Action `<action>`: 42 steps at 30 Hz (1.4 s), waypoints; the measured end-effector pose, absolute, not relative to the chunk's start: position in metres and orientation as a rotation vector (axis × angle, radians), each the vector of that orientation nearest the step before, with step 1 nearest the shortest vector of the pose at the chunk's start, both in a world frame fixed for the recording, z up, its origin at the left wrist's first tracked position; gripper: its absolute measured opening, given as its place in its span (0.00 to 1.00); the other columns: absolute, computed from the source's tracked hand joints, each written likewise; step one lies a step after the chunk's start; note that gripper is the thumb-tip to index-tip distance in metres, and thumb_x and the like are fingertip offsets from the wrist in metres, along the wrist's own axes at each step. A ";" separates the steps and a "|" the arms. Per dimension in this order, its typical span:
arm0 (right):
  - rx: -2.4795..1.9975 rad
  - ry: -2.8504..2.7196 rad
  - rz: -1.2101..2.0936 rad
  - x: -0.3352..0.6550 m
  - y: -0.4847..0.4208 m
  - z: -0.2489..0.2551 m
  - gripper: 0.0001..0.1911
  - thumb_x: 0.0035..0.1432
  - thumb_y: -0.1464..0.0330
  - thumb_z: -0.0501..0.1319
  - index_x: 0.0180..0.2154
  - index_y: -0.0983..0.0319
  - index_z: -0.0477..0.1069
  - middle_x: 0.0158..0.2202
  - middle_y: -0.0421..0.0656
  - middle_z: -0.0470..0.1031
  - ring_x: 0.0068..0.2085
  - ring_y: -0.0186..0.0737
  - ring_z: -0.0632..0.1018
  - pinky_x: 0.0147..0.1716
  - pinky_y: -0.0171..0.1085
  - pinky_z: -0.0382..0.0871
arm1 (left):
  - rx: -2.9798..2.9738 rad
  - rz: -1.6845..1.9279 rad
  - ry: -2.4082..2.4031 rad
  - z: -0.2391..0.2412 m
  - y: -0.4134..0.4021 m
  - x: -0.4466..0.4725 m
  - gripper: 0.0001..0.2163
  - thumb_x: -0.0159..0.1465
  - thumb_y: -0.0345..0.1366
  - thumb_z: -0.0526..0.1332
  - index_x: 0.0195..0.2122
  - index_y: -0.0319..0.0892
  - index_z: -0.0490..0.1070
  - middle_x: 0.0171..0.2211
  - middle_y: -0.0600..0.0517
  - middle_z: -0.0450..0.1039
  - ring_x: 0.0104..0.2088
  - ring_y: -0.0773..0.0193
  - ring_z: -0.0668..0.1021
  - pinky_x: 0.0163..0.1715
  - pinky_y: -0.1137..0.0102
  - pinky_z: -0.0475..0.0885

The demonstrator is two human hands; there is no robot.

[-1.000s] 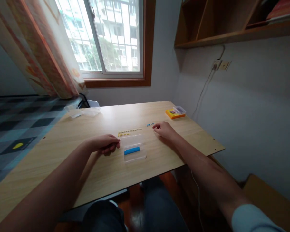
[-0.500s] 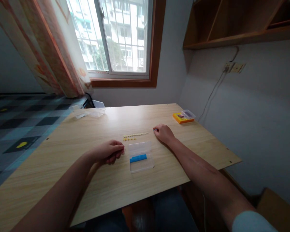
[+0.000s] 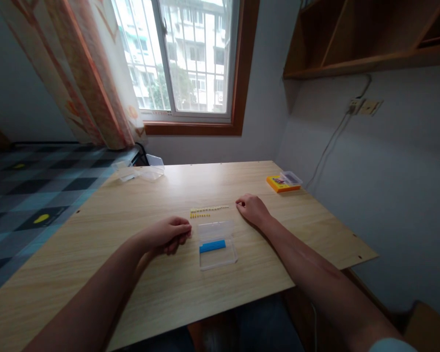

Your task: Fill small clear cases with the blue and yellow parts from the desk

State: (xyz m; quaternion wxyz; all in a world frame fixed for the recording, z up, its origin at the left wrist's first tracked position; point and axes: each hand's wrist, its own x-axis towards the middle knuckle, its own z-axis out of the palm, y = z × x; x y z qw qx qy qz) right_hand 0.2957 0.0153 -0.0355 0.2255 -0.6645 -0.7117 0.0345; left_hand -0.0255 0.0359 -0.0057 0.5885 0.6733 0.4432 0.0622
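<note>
My left hand [image 3: 174, 234] rests on the table left of a clear plastic box, its fingers curled closed. What those fingers hold, if anything, is hidden. The box [image 3: 227, 259] lies with its lid open, and a blue ribbed strip [image 3: 212, 246] is inside it. Behind the box run two rows of small pieces, a long pale yellow row [image 3: 210, 209] and a shorter, deeper yellow row [image 3: 200, 215]. My right hand [image 3: 253, 209] is at the right end of the long row, fingertips pinched together on the table. Anything in that pinch is too small to make out.
A yellow-orange box [image 3: 281, 185] with a clear case [image 3: 291, 178] on it stands at the table's back right. Clear plastic containers [image 3: 152, 170] lie at the back left corner. Beyond the left edge is a checkered bed [image 3: 77, 186].
The view has shifted slightly. My right hand has moved a little toward me, and the tiny bluish bit seen at its fingertips no longer shows. My left hand stays beside the clear box.
</note>
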 end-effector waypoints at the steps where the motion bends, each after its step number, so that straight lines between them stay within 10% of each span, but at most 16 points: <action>1: -1.829 -1.964 0.099 0.296 0.015 -0.035 0.11 0.64 0.70 0.61 0.42 0.63 0.82 0.42 0.48 0.81 0.43 0.41 0.79 0.47 0.34 0.69 | 1.563 0.148 1.033 -0.006 0.036 -0.026 0.20 0.54 0.56 0.65 0.29 0.43 0.67 0.21 0.57 0.67 0.13 0.71 0.66 0.11 0.74 0.57; 15: -1.782 -1.957 0.210 0.299 0.003 -0.029 0.10 0.61 0.73 0.61 0.37 0.65 0.83 0.39 0.50 0.82 0.41 0.43 0.78 0.44 0.37 0.68 | 1.560 0.137 1.004 -0.007 0.035 -0.025 0.19 0.58 0.54 0.64 0.31 0.42 0.66 0.21 0.57 0.67 0.14 0.71 0.67 0.12 0.75 0.57; 25: -0.947 -2.339 0.966 0.293 -0.052 0.017 0.11 0.60 0.62 0.67 0.35 0.64 0.83 0.25 0.39 0.72 0.25 0.30 0.70 0.26 0.29 0.60 | 1.670 -0.006 0.866 -0.003 0.033 -0.028 0.18 0.58 0.52 0.65 0.34 0.42 0.67 0.21 0.57 0.67 0.16 0.69 0.68 0.13 0.75 0.59; 42: -1.287 -2.595 0.669 0.251 -0.073 0.013 0.11 0.60 0.72 0.62 0.38 0.59 0.84 0.33 0.43 0.83 0.32 0.35 0.79 0.35 0.31 0.64 | 2.209 -0.034 0.848 0.009 0.019 -0.013 0.16 0.62 0.48 0.62 0.42 0.40 0.74 0.28 0.54 0.69 0.29 0.63 0.70 0.27 0.71 0.59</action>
